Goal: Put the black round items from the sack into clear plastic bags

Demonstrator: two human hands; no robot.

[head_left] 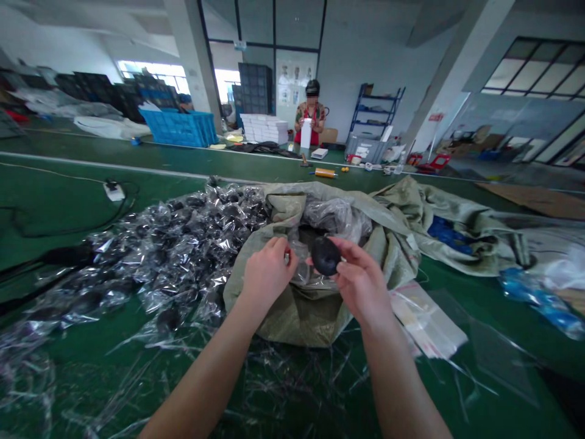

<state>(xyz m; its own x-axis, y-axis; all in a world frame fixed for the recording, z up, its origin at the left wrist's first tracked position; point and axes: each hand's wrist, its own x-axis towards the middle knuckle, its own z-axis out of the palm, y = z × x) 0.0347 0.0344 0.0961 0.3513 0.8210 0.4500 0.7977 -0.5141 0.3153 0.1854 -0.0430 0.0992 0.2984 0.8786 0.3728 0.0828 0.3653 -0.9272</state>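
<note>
My right hand [361, 283] grips a dark, egg-shaped object [325, 256] that looks like black rubber. My left hand [267, 271] pinches a clear plastic bag [299, 268] right beside that object, and the film seems to wrap part of it. Both hands are above the mouth of an open woven olive-green sack [315, 320], which holds more bagged items [333, 218]. To my left lies a large heap of black items in clear plastic bags [183, 256]. Their exact shape is hidden by the glossy film.
The green-topped workbench [77, 207] holds a white power adapter [114, 191] with black cable, paper-backed clear sleeves [425, 320], and blue-tinted plastic [539, 302]. Beyond, a co-worker [311, 116] sits behind white boxes [264, 128], near a blue crate [178, 128] and blue shelving [377, 113].
</note>
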